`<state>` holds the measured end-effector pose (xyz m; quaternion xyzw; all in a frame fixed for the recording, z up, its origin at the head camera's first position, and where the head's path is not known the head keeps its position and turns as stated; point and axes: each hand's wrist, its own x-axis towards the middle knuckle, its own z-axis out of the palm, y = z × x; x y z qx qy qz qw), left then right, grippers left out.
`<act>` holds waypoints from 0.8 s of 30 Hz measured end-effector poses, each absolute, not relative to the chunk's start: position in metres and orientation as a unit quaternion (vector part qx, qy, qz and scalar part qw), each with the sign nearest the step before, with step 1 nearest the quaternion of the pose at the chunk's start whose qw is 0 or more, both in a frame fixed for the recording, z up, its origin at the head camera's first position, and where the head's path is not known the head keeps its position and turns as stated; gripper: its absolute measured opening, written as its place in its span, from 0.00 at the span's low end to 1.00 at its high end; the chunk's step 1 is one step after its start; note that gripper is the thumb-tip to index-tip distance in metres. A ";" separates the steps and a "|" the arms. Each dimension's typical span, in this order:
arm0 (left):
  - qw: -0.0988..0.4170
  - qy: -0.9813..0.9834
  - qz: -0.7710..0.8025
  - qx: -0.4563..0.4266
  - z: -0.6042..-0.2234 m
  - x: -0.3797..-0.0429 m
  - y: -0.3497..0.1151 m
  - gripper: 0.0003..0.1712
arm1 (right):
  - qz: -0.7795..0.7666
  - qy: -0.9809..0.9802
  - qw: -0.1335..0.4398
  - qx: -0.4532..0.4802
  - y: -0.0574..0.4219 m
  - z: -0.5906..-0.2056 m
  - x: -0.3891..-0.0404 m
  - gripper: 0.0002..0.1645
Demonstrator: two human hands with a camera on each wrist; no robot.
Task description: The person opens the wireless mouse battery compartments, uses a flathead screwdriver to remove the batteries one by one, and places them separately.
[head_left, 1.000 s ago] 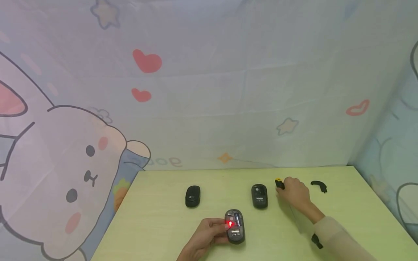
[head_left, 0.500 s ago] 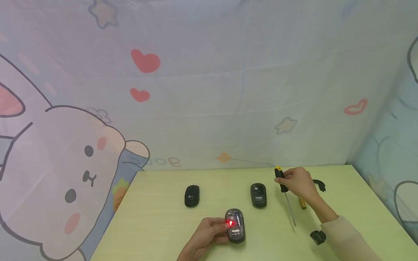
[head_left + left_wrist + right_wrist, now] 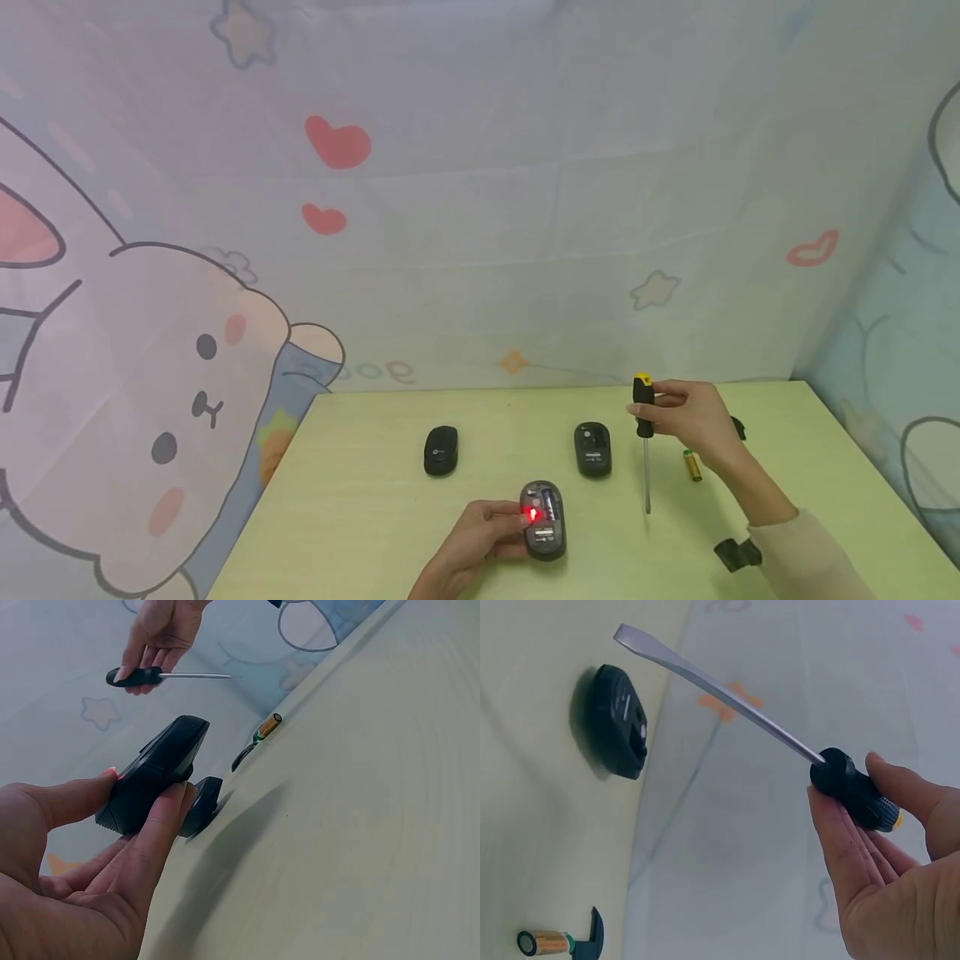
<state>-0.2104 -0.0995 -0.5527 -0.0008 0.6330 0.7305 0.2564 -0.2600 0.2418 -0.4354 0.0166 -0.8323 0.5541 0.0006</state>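
Observation:
In the head view my left hand (image 3: 472,542) grips a dark computer mouse (image 3: 551,546) by its left side, underside up. A red light glows on that underside, and a battery lies in its opened compartment. The left wrist view has this mouse (image 3: 157,776) raised over the table between thumb and fingers. My right hand (image 3: 701,421) pinches the black-and-yellow handle of a screwdriver (image 3: 647,475), whose shaft points down above the table. In the right wrist view the flat blade of the screwdriver (image 3: 742,709) shows, with nothing touching it.
A second mouse (image 3: 593,450) lies underside up behind the held one. Further left rests a black mouse (image 3: 441,451), top up. On the right are a gold battery (image 3: 692,465), a curved black piece (image 3: 738,427) partly behind the right hand, and a black part (image 3: 737,555) beside the sleeve.
My right hand has lifted the screwdriver off the table and turned it nearly upright, bringing the battery into sight. The left hand and its mouse have hardly moved.

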 end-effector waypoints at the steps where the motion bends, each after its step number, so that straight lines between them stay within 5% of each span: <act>1: 0.256 0.633 0.730 0.000 -0.553 -0.210 -0.099 0.22 | 0.560 -0.828 0.002 0.019 0.241 -0.434 -0.259 0.44; 24: 0.263 0.638 0.724 0.017 -0.546 -0.216 -0.087 0.23 | 0.545 -0.816 0.158 0.115 0.201 -0.412 -0.221 0.26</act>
